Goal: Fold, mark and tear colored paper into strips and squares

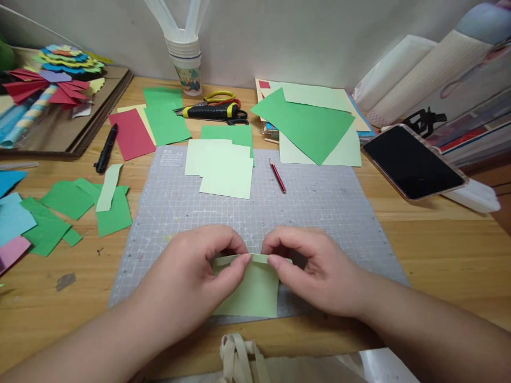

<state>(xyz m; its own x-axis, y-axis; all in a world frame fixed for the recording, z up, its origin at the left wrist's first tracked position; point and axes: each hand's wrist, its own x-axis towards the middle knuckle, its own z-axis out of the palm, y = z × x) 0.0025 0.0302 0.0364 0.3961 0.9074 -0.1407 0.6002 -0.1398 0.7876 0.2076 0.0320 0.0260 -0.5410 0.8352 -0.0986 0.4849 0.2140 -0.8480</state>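
Both the left hand (199, 266) and right hand (315, 268) pinch shut on the folded top edge of a light green paper (251, 292), lying on the cutting mat (319, 213) near the counter's front edge.

I see a wooden worktop (439, 250) with a grey cutting mat (319, 213) lying square in the middle. Left of the mat lie green paper scraps (67, 199), with blue sheets (11, 218) and a pink sheet (11, 251) at the edge. Behind them I make out a black pen (106, 149), a red sheet (131, 134) and a cardboard tray (80, 133). At the back stand stacked paper cups (187, 66), with a utility knife (211, 111) and scissors (219, 96) just beside them. A phone (413, 162) lies on the right.
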